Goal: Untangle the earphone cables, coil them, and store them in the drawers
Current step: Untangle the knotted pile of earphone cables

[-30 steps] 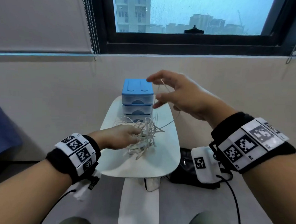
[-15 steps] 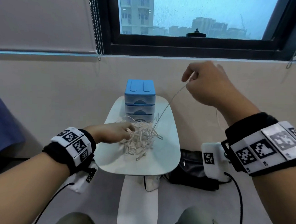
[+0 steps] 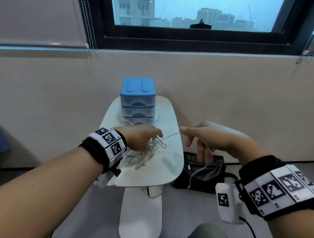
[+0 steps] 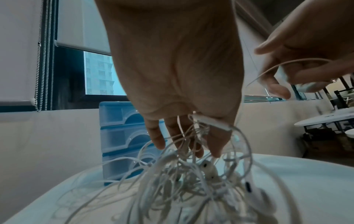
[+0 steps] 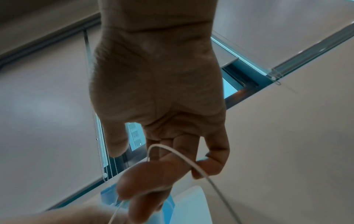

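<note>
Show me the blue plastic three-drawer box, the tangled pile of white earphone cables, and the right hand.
blue plastic three-drawer box (image 3: pixel 138 88): head view, on its blue lid.
tangled pile of white earphone cables (image 4: pixel 191 186): left wrist view, middle of the tangle.
right hand (image 3: pixel 212 138): head view, back of the hand.

Cable tangle (image 3: pixel 144 154) before drawers (image 3: pixel 137 100).
</note>
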Motion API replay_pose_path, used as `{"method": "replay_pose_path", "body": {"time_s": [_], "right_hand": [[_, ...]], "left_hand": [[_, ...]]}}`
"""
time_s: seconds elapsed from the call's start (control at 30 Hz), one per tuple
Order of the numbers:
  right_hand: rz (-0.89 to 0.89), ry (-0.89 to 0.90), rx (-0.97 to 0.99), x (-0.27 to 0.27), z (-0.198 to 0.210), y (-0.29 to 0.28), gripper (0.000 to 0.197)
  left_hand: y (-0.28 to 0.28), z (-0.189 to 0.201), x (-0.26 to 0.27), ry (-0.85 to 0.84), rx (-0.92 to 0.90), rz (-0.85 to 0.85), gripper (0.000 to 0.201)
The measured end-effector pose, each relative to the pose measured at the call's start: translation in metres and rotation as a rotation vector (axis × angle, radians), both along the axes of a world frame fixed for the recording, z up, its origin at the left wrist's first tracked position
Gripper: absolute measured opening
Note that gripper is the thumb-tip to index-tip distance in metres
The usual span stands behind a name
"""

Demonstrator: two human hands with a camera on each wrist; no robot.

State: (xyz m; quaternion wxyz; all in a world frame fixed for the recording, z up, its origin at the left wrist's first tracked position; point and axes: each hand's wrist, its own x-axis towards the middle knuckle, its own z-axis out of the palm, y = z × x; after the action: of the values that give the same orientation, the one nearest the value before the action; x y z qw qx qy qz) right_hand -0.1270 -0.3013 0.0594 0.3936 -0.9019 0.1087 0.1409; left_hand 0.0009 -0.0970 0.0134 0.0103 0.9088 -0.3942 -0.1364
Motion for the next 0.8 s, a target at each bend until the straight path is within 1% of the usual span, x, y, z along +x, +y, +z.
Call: {"method": "replay_pose_path", "body": {"time_s": [0.07, 0.1, 0.2, 0.23, 0.3, 0.4, 0.43, 0.47, 0.53, 0.57, 0.63, 0.7, 0.8], "right_hand": [[-0.022, 0.016, 0.037, 0.004, -0.010, 0.000, 0.066], [-0.033, 0.002, 0.052, 0.007, -0.016, 0.001, 0.064], [-0.048, -0.064, 0.094, 0.019, -0.028, 0.007, 0.051], [-0.034, -0.087, 0.108, 0.023, -0.031, 0.010, 0.047], [0.023, -0.117, 0.123, 0.030, -0.034, 0.020, 0.041], [0.123, -0.101, 0.140, 0.038, -0.037, 0.041, 0.040], [0.146, -0.106, 0.134, 0.041, -0.038, 0.047, 0.039], [0.161, -0.122, 0.118, 0.043, -0.040, 0.052, 0.037], [0.186, -0.176, 0.054, 0.046, -0.044, 0.060, 0.030], [0.198, -0.199, 0.034, 0.048, -0.048, 0.063, 0.027], [0.200, -0.227, 0.039, 0.047, -0.057, 0.066, 0.025], [0.198, -0.245, 0.090, 0.041, -0.065, 0.068, 0.029], [0.179, -0.297, 0.182, 0.033, -0.076, 0.068, 0.028]], "left_hand": [[0.003, -0.006, 0.003, -0.065, -0.054, 0.001, 0.045], [0.005, -0.008, 0.004, -0.097, -0.067, -0.002, 0.036], [0.012, -0.008, 0.005, -0.147, -0.145, 0.037, 0.010], [0.015, -0.007, 0.004, -0.150, -0.187, 0.058, 0.007], [0.020, -0.006, 0.001, -0.150, -0.251, 0.123, 0.013], [0.027, -0.006, -0.009, -0.174, -0.300, 0.234, 0.013], [0.030, -0.007, -0.013, -0.134, -0.346, 0.267, 0.011], [0.034, -0.009, -0.017, -0.047, -0.435, 0.301, 0.008], [0.044, -0.016, -0.024, 0.164, -0.692, 0.370, 0.008], [0.049, -0.021, -0.027, 0.231, -0.791, 0.417, 0.011], [0.057, -0.029, -0.034, 0.324, -0.926, 0.504, 0.014], [0.060, -0.035, -0.038, 0.402, -1.034, 0.568, 0.015], [0.061, -0.040, -0.043, 0.468, -1.159, 0.653, 0.014]]}}
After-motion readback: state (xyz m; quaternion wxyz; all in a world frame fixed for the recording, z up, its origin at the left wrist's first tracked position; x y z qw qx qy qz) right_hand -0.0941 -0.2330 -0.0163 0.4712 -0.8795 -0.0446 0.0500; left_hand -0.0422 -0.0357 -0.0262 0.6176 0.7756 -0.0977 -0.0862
